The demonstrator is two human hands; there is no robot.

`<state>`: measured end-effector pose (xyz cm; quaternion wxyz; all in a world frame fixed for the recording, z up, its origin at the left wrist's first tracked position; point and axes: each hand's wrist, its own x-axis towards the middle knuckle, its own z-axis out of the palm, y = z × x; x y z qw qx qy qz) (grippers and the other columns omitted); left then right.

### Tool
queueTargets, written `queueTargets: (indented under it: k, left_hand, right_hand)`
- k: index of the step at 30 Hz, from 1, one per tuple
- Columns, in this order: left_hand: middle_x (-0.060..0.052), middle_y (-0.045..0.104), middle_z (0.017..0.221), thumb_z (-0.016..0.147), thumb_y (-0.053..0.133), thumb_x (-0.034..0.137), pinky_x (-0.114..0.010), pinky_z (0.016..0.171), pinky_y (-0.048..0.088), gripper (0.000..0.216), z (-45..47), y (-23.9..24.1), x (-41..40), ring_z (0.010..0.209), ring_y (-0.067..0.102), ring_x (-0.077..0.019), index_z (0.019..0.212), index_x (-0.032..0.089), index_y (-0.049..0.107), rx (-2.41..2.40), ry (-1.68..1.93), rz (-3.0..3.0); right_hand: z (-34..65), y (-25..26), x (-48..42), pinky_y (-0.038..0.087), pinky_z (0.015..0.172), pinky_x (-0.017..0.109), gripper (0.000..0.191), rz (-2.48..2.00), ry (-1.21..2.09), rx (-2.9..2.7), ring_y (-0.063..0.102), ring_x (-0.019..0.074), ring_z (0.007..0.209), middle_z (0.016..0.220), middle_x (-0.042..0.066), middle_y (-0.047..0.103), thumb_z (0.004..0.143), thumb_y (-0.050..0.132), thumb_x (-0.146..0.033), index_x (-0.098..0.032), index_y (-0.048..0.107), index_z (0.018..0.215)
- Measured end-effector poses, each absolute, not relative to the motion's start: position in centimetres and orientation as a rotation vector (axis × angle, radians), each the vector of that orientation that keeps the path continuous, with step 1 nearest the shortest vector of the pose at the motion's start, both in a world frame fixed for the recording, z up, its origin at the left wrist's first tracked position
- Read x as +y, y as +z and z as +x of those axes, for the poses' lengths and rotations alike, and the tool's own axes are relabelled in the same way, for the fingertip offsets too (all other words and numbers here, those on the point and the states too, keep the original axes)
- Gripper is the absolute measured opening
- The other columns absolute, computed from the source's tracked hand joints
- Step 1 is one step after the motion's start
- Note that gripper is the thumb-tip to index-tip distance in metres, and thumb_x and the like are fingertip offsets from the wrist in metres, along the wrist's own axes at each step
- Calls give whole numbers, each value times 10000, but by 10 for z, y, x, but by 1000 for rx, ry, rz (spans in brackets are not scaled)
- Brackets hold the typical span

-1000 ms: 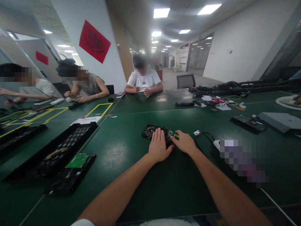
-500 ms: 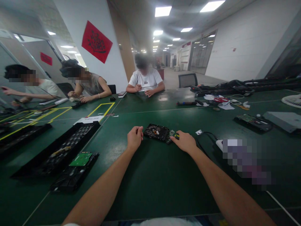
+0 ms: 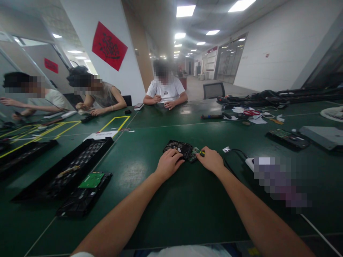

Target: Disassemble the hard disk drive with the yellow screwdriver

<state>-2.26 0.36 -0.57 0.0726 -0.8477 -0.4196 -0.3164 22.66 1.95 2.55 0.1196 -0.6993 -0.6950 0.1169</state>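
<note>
A black hard drive [image 3: 184, 147] lies on the green table in front of me. My left hand [image 3: 169, 162] has its bent fingers on the near left part of the drive, holding it and covering that corner. Against the drive's right end is a small green circuit board [image 3: 194, 155], slightly askew. My right hand [image 3: 211, 159] is closed around a small yellow-and-black tool [image 3: 202, 154], its fingertips at the board's right edge. Most of the tool is hidden by the hand, so its kind does not show.
To the left stand a long black tray [image 3: 80, 167] and another drive with a green board [image 3: 92, 180]. A power strip [image 3: 249, 164] with a cable lies to the right, beyond it a drive [image 3: 288, 138] and grey box [image 3: 323, 137]. Several people sit across the table.
My left hand has moved right and closer, from beside the drive's left end onto its near edge. My right hand stays by the board with the tool.
</note>
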Motion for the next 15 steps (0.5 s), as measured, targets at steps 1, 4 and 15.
queueTargets:
  k: [1, 4, 15]
  left_hand:
    - [-100, 707, 1091, 968, 620, 390, -386, 917, 525, 246, -22, -8, 5, 1037, 641, -239, 1099, 217, 735, -1246, -916, -2559]
    - [-95, 701, 1082, 965, 632, 387, -396, 936, 519, 231, -21, -11, 8, 1048, 631, -242, 1079, 217, 738, -1246, -869, -2555]
    - [-84, 677, 983, 961, 642, 363, -380, 900, 493, 164, -15, -9, 13, 976, 617, -238, 966, 208, 698, -1332, -743, -2465]
  right_hand:
    - [226, 26, 20, 497, 777, 373, 440, -2050, 354, -2024, 708, 334, 994, 1079, 172, 736, 977, 538, -541, -174, 652, 1191]
    - [225, 29, 20, 499, 767, 371, 412, -2066, 398, -2012, 709, 328, 985, 1063, 170, 733, 981, 538, -525, -173, 638, 1168]
    - [223, 24, 23, 503, 791, 410, 557, -2081, 339, -2022, 704, 361, 1027, 1094, 162, 729, 923, 550, -687, -193, 617, 1173]
